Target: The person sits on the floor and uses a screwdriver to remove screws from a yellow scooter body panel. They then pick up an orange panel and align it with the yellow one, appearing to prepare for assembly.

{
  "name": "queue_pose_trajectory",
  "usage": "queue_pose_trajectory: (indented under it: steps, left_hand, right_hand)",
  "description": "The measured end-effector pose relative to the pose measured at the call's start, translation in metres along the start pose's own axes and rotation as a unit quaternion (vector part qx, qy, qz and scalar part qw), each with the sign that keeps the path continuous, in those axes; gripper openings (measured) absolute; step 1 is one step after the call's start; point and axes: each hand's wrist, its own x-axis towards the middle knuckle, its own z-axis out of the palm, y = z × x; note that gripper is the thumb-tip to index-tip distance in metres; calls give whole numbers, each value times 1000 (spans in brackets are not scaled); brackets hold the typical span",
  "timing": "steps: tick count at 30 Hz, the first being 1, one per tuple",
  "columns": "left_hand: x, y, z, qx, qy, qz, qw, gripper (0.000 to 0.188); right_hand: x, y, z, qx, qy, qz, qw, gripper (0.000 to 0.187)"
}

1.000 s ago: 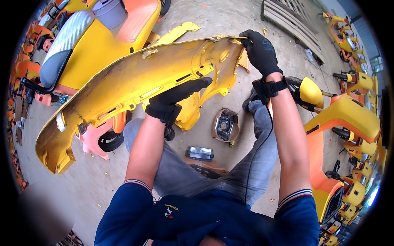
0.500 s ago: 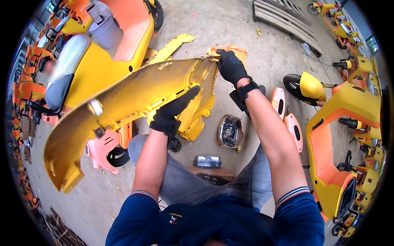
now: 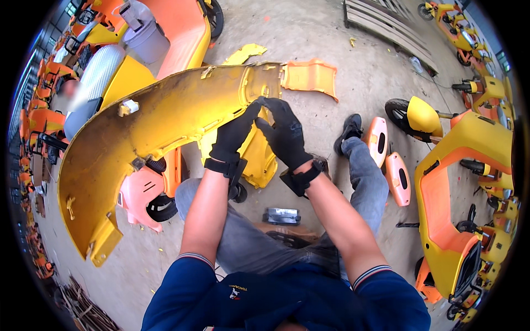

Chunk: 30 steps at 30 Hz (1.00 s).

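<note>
Yellow scooter body panel (image 3: 149, 143) hanging mid-air over knees, curving from lower left up to upper right, dusty inner side facing up. Likely handling light but bulky and flexy: thin moulded plastic, brittle at clips and tabs, so gripping thick rim near middle rather than tips. Left hand (image 3: 234, 135), black-gloved, clamping panel's lower edge. Right hand (image 3: 284, 135), gloved too, closing on same edge just beside it, fingers nearly touching. Orange cover piece (image 3: 309, 77) lying on concrete behind.
</note>
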Motion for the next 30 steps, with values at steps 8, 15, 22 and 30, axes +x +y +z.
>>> queue_pose_trajectory:
  steps: [8,15,22,30]
  left_hand:
    - [-5,20,-12,92,-68,-11,993,17]
    - [8,19,-14,139,-37,85,986,19]
    - [7,41,-6,232,63,70,968,44]
    - [25,29,-37,284,27,194,939,100]
  right_hand:
    - [21,25,41,132,19,56,989,29]
    - [39,21,35,328,-61,238,912,23]
    - [55,31,23,374,-121,286,874,27]
    - [59,14,16,359,-221,319,849,24]
